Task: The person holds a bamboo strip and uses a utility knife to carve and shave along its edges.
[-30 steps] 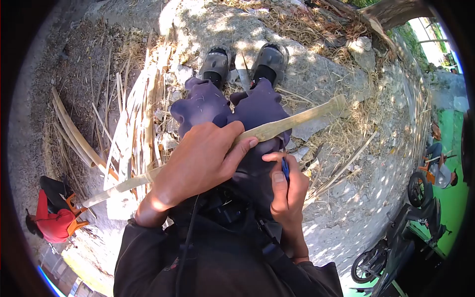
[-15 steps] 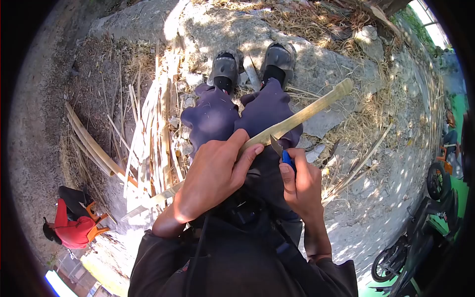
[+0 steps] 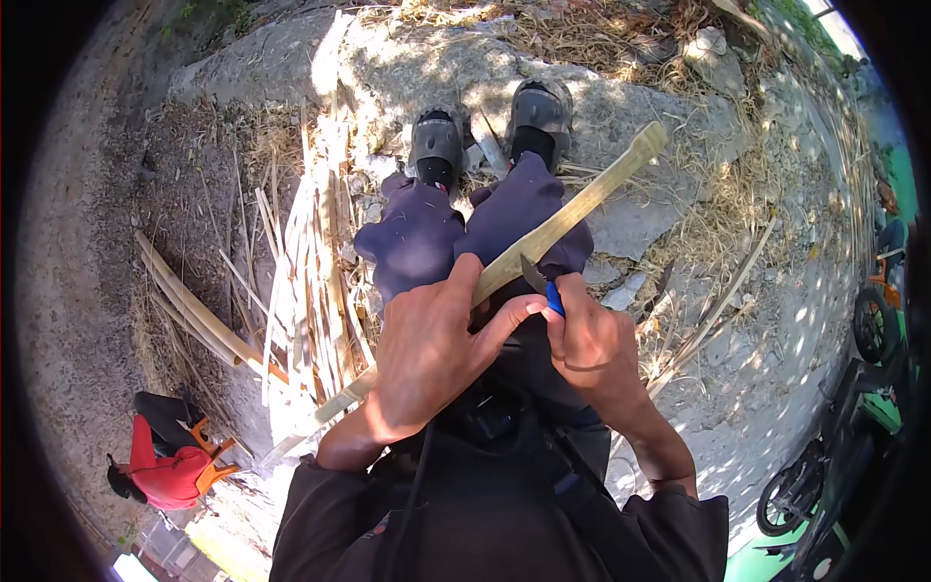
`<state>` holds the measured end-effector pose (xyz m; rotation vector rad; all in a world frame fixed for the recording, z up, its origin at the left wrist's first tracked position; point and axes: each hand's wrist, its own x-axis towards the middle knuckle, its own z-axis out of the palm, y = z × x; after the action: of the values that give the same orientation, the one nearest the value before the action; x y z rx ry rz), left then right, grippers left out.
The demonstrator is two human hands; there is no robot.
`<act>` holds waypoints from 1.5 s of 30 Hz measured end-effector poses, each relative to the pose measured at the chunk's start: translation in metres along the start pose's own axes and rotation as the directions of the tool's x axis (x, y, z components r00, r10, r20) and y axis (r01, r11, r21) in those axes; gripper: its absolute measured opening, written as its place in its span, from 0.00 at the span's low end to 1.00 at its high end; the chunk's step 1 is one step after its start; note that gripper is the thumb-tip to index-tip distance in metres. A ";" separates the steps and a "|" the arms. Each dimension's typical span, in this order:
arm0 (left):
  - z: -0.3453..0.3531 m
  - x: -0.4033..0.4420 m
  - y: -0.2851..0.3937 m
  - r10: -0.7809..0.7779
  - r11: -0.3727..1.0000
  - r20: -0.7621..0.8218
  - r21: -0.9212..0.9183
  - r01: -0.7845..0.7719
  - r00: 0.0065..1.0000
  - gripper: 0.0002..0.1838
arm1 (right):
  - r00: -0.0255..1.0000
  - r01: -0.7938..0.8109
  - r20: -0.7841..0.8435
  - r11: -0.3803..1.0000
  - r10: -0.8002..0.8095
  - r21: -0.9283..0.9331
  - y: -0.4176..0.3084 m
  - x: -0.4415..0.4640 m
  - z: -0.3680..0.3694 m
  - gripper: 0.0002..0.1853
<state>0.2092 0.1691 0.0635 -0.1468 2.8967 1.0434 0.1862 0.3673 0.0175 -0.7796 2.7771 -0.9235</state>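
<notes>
A long, pale bamboo strip [image 3: 572, 215] lies slantwise over my lap, its far end up to the right and its other end showing past my left wrist. My left hand [image 3: 432, 335] is closed around the strip near its middle, with the thumb stretched toward the knife. In my right hand [image 3: 593, 339] is a small knife [image 3: 554, 297] with a blue handle, held in closed fingers. Its short dark blade meets the lower edge of the strip. The left thumb tip touches or nearly touches the blue handle.
A pile of split bamboo strips [image 3: 315, 281] lies left of my legs, with curved pieces [image 3: 189, 301] farther left. A person in red [image 3: 170, 472] sits on an orange chair at lower left. Motorcycles [image 3: 795, 485] stand at right. Dry straw [image 3: 722, 213] covers the stony ground.
The strip has shifted slightly left and tilted more steeply. My right hand and knife have moved a little left, and my left thumb has come off the strip toward the knife handle.
</notes>
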 end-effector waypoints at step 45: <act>-0.014 0.009 -0.008 -0.093 0.976 0.220 -0.174 0.133 0.971 0.20 | 0.994 0.094 -0.095 0.912 -0.061 0.400 0.019 0.016 -0.011 0.12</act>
<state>0.2010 0.1535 0.0686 -0.1951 2.5675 1.2288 0.1611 0.3778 0.0166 -0.7980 2.4942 -1.5105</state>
